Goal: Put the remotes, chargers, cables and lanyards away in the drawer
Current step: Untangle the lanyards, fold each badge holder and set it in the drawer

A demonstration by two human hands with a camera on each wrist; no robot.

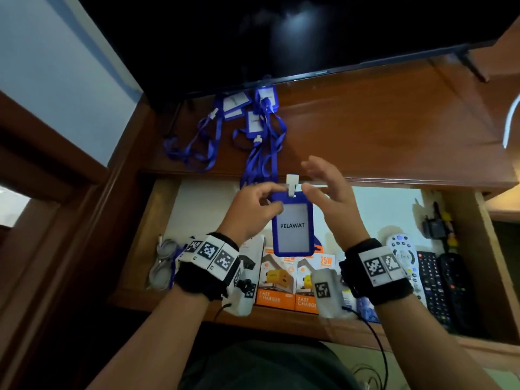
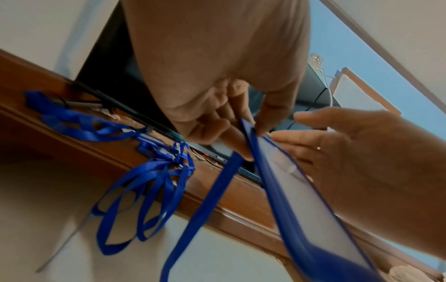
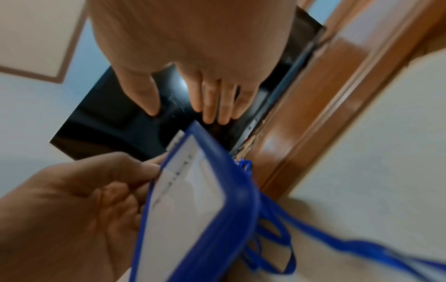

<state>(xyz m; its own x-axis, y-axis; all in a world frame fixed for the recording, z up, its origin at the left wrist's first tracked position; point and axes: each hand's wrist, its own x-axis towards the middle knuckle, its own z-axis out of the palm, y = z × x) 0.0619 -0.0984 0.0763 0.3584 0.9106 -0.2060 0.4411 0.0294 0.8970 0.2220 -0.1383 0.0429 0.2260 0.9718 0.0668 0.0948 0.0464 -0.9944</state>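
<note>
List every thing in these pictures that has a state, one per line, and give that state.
Drawer: pulled open.
PELAWAT badge holder: lifted over the drawer, card inside.
Its strap: trailing back onto the cabinet top.
Left hand: pinches the holder's top corner.
Right hand: fingers straight, holding nothing.
Other lanyards: still on the cabinet top.
Remotes: lying in the drawer.
Television: screen dark.
</note>
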